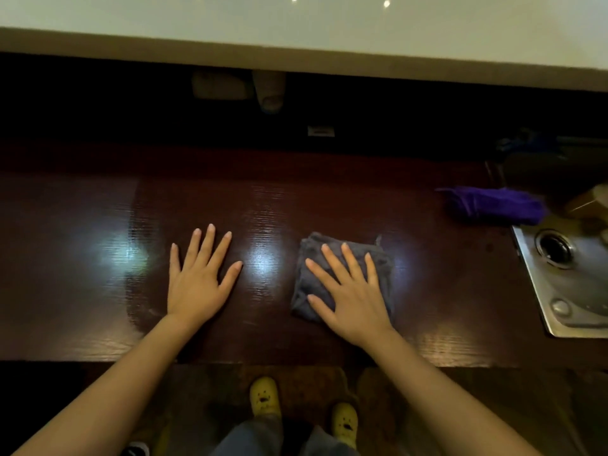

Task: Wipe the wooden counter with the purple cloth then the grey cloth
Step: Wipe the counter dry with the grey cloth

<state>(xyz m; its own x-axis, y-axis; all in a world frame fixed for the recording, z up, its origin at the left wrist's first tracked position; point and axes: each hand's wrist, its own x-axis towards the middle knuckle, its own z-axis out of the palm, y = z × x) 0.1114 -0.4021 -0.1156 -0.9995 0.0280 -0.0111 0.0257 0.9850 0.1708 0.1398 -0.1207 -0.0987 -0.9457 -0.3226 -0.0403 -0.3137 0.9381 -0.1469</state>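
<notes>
Dark glossy wooden surface [98,225] fills my view. My right hand [352,297] lies flat on the folded grey cloth [381,261], fingers [348,258] spread apart. My left hand [197,284] rests open-palmed on bare wood. The bunched purple cloth [493,205] sits far right, seemingly touching the steel sink [539,291].

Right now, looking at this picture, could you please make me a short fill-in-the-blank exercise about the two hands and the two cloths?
1. The right hand lies flat on the ____ cloth.
2. The left hand rests on the bare wooden counter and holds ____.
3. The purple cloth lies bunched at the counter's ____ end, touched by neither hand.
4. The metal sink lies nearest the ____ cloth.

Missing words: grey; nothing; right; purple
</notes>
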